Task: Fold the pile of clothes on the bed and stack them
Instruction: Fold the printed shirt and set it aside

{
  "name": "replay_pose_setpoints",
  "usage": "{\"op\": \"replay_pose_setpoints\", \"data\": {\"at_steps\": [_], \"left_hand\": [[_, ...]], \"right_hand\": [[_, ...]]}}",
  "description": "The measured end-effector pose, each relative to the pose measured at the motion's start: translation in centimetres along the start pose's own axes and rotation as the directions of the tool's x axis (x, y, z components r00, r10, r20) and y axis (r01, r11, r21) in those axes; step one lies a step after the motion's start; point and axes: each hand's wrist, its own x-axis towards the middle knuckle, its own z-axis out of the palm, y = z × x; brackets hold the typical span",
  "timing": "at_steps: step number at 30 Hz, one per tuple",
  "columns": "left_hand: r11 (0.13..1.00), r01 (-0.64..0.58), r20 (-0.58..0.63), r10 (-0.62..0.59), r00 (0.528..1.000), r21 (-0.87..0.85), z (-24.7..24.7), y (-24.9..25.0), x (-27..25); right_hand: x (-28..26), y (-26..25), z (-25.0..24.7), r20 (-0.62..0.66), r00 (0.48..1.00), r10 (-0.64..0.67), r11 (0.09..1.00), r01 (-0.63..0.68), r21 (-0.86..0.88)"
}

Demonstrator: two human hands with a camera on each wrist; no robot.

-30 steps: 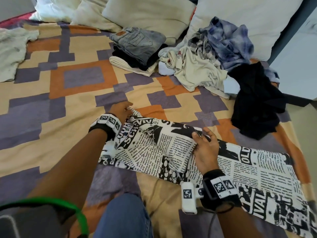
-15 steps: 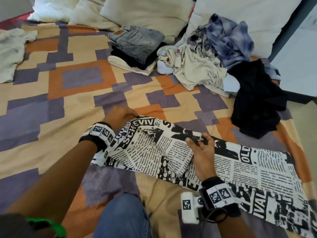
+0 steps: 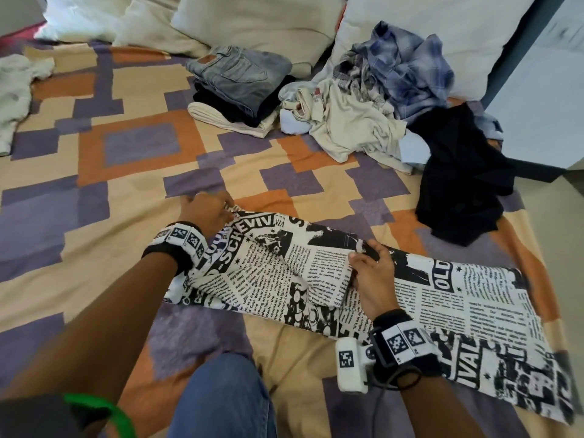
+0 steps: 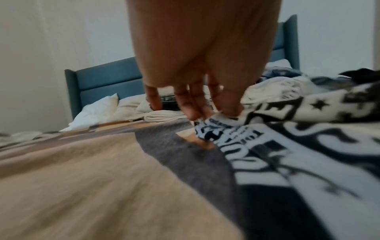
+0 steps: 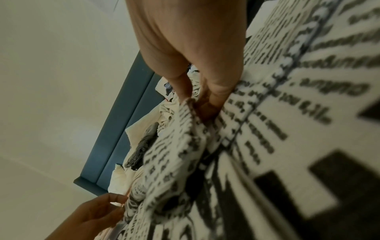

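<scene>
A black-and-white newspaper-print garment (image 3: 474, 298) lies stretched across the near part of the bed. My left hand (image 3: 210, 210) pinches its far left corner; in the left wrist view the fingertips (image 4: 195, 113) nip the cloth (image 4: 222, 121) just above the bedcover. My right hand (image 3: 369, 267) rests on the garment's middle and grips a fold's edge; the right wrist view shows thumb and finger (image 5: 213, 97) clamped on the printed cloth (image 5: 267, 129). A folded stack (image 3: 240, 86) topped by grey jeans sits at the back. An unfolded pile (image 3: 379, 99) lies to its right.
A black garment (image 3: 464, 184) is spread at the bed's right edge. A pale cloth (image 3: 12, 90) lies at the far left. Pillows (image 3: 252, 20) line the headboard. The patterned bedcover (image 3: 94, 191) is bare on the left. My blue-jeaned knee (image 3: 221, 403) is at the near edge.
My left hand has drawn the garment's corner outward to the far left, pulling the cloth flatter. My right hand has stayed on the fold at the garment's middle.
</scene>
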Motion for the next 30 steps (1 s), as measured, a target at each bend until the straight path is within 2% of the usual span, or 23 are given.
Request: {"op": "replay_pose_setpoints", "data": {"at_steps": [1,3,5,7,9,11,13,15,18,20,21,23,25,28,30], "left_hand": [[0.999,0.031,-0.060,-0.029,0.998,0.033,0.0,0.5,-0.4],[0.999,0.051,-0.202,-0.053,0.978,-0.012,-0.1,2.4,-1.4],[0.983,-0.093,-0.231,0.055,0.971,-0.155,-0.2,4.8,-2.5],[0.931,-0.235,-0.133,0.205,0.970,-0.280,0.2,7.0,-3.3],[0.932,-0.243,0.045,0.264,0.963,-0.268,1.2,8.5,-4.0],[0.970,-0.177,0.171,0.206,0.964,-0.167,2.2,9.2,-4.4],[0.983,-0.146,0.209,0.166,0.964,-0.108,2.6,9.3,-4.6],[0.986,-0.133,0.258,0.155,0.954,-0.099,2.3,9.4,-4.8],[0.985,-0.112,0.363,0.151,0.919,-0.128,1.6,9.2,-5.0],[0.981,-0.109,0.439,0.169,0.883,-0.157,1.1,9.6,-5.3],[0.980,-0.099,0.460,0.170,0.871,-0.175,1.1,10.1,-5.7],[0.987,-0.050,0.474,0.118,0.872,-0.153,1.5,11.4,-6.7],[0.997,-0.011,0.492,0.050,0.869,-0.081,2.4,12.4,-7.6],[1.000,-0.003,0.481,0.010,0.877,-0.016,3.5,12.8,-8.1],[1.000,0.002,0.496,-0.004,0.868,0.004,3.7,12.7,-7.9]], "right_hand": [[-0.2,0.0,0.0,-0.011,1.000,0.010,1.000,-0.010,-0.002],[-1.3,-0.2,0.1,0.000,1.000,-0.011,0.999,0.011,-0.042],[-3.1,-0.2,0.2,0.039,0.998,-0.042,0.988,0.047,-0.147],[-4.8,0.3,0.2,0.106,0.993,-0.044,0.970,0.068,-0.232],[-5.9,1.2,0.3,0.173,0.985,-0.024,0.963,0.069,-0.259],[-6.4,1.8,0.1,0.210,0.978,-0.007,0.957,0.068,-0.281],[-6.6,1.5,-0.4,0.224,0.974,0.042,0.953,0.029,-0.302],[-7.0,0.4,-1.0,0.260,0.960,0.102,0.936,-0.004,-0.351],[-7.4,-1.6,-2.1,0.313,0.933,0.180,0.857,0.008,-0.516],[-7.0,-2.8,-2.6,0.286,0.940,0.187,0.796,0.025,-0.604],[-6.6,-3.4,-2.6,0.245,0.959,0.144,0.778,0.043,-0.627],[-5.2,-4.0,-2.2,0.132,0.991,-0.002,0.783,0.084,-0.616],[-3.3,-4.2,-1.1,0.035,0.996,-0.088,0.814,0.092,-0.573],[0.5,-2.9,0.6,0.046,0.999,0.003,0.812,0.024,-0.583],[4.2,-0.7,0.8,0.034,0.999,0.041,0.849,-0.017,-0.528]]}}
